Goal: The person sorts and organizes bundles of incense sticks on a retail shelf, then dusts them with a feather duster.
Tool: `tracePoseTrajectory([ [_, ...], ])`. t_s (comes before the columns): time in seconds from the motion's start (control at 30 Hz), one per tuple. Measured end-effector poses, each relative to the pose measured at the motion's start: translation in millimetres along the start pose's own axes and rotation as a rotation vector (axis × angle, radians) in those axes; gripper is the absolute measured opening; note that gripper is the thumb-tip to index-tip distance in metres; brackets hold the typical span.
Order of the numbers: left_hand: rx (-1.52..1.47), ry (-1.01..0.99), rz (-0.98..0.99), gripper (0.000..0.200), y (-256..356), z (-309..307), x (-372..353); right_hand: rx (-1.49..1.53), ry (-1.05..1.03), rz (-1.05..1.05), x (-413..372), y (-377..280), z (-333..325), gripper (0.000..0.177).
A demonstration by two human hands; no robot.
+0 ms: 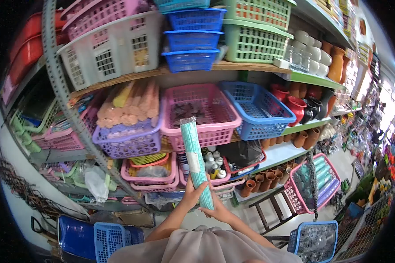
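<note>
A long teal roll (192,144) in clear plastic, with a white label round its middle, stands tilted in front of the shelves. My left hand (192,193) is closed round its lower part. At the bottom end, my right hand (218,211) grips the roll from the other side, its fingers partly hidden behind it. Just beyond the roll's top sits a pink basket (202,130) with some dark pieces inside. Left of that, a purple basket (126,142) holds several peach rolls (134,105) and a yellow one. A blue basket (263,127) stands to the right.
A pink basket (300,204) of teal and purple rolls is at the right, beside a dark stool (272,210). Below it stands a blue crate (299,232) of clear items. A metal shelf post (74,118) rises at left. Clay pots (259,180) line a low shelf.
</note>
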State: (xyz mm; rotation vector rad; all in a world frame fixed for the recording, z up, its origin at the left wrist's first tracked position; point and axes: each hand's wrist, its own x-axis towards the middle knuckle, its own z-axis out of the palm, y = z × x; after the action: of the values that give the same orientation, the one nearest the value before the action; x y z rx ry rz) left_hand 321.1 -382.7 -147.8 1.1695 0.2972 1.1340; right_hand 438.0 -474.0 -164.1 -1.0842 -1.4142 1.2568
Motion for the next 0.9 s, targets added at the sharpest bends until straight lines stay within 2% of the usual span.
tracePoseTrajectory([
  [0.17,0.046,0.053,0.02,0.047,36,-45,-17,-0.088,-0.022,0.01,26,-5,51,0.057],
  [0.33,0.035,0.065,0.042,0.047,62,-76,-41,-0.18,-0.032,-0.075,39,-9,95,0.057],
  [0.47,0.036,0.063,0.042,0.047,74,-103,-57,-0.115,-0.073,-0.032,46,-7,126,0.059],
  [0.53,0.036,0.06,0.031,0.047,80,-111,-65,-0.121,-0.051,-0.1,52,3,138,0.061],
  [0.7,0.032,0.052,0.03,0.047,88,-130,-77,-0.157,-0.052,-0.105,60,-6,160,0.063],
  [0.8,0.062,0.043,0.028,0.046,94,-139,-83,-0.208,-0.071,-0.113,66,-4,167,0.066],
  [0.87,0.074,0.041,0.029,0.045,99,-143,-87,-0.264,-0.048,-0.219,69,-5,174,0.079],
  [0.9,0.118,0.074,0.032,0.037,104,-143,-88,-0.265,-0.053,-0.215,70,-7,178,0.079],
])
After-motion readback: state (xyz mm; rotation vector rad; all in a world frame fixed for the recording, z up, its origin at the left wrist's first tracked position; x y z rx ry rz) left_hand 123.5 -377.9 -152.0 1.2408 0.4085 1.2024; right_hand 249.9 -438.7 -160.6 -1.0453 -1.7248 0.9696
